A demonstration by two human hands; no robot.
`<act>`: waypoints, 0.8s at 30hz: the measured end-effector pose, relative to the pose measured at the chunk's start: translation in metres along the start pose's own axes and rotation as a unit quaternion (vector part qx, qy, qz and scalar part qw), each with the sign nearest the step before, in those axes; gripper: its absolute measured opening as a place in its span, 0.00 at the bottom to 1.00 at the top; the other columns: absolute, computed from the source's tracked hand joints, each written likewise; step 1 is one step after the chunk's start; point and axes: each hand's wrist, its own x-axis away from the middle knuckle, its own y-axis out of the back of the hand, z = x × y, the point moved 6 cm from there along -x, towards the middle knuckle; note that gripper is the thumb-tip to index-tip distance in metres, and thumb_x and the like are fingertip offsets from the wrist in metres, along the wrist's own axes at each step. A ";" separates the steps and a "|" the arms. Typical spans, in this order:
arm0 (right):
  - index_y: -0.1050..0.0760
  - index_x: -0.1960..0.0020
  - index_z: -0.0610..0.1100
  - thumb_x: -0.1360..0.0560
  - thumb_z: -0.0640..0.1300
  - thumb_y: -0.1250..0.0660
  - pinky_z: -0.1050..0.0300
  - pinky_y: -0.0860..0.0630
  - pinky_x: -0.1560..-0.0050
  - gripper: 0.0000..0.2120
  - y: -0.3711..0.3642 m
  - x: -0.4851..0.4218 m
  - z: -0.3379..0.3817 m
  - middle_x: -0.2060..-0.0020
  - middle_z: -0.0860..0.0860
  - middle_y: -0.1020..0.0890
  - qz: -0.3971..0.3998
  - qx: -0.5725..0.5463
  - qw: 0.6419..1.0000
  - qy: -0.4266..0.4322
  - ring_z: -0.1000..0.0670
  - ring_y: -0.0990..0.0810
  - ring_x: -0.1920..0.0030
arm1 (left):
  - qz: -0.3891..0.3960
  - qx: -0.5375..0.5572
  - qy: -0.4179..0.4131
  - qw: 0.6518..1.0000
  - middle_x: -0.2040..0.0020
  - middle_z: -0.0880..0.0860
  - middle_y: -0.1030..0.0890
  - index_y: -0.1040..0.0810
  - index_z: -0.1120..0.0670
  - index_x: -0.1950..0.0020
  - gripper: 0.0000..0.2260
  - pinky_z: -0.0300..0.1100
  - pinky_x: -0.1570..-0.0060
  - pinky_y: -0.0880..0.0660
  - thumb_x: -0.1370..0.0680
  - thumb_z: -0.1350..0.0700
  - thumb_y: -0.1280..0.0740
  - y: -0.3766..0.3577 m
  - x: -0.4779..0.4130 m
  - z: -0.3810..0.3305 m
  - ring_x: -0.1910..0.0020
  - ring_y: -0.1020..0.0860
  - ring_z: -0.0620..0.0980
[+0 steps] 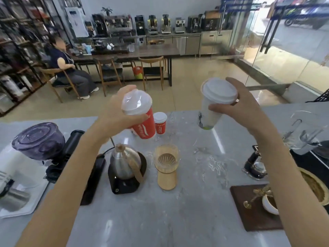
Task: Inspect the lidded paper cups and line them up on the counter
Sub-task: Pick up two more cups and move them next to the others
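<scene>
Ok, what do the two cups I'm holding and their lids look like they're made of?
Red cup: likely paper, glossy printed wall. Its domed lid: clear plastic, see-through with glare. White cup: paper by its look, matte wall. Its flat lid: opaque white, probably plastic, with a moulded rim.

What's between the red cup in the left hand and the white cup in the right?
Head view: a smaller red lidded cup, standing on the counter close beside the held red cup; nothing else up to the white cup.

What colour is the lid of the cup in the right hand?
White lid, shown best in the head view.
</scene>
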 end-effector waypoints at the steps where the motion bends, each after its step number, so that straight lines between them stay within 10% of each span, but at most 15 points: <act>1: 0.36 0.26 0.49 0.37 0.49 0.18 0.49 0.24 0.41 0.44 0.001 -0.022 0.007 0.34 0.50 0.27 0.007 -0.006 1.000 0.009 0.48 0.26 0.36 | 0.000 -0.007 0.000 1.000 0.31 0.47 0.34 0.42 0.42 0.22 0.42 0.49 0.50 0.20 0.29 0.54 0.22 -0.002 -0.024 -0.005 0.36 0.29 0.51; 8: 0.36 0.28 0.43 0.35 0.44 0.19 0.41 0.24 0.40 0.41 -0.015 -0.127 -0.036 0.36 0.45 0.28 0.015 0.006 1.000 -0.001 0.43 0.26 0.36 | 0.024 -0.017 0.034 0.999 0.24 0.57 0.41 0.51 0.40 0.20 0.47 0.63 0.35 0.26 0.29 0.52 0.24 -0.068 -0.145 0.011 0.29 0.33 0.62; 24: 0.40 0.26 0.45 0.34 0.41 0.19 0.49 0.28 0.39 0.43 -0.067 -0.168 -0.331 0.32 0.46 0.32 -0.038 0.036 0.975 -0.217 0.43 0.29 0.34 | 0.077 -0.004 0.118 0.990 0.43 0.50 0.39 0.39 0.49 0.26 0.35 0.47 0.37 0.34 0.30 0.58 0.28 -0.262 -0.266 0.169 0.31 0.38 0.60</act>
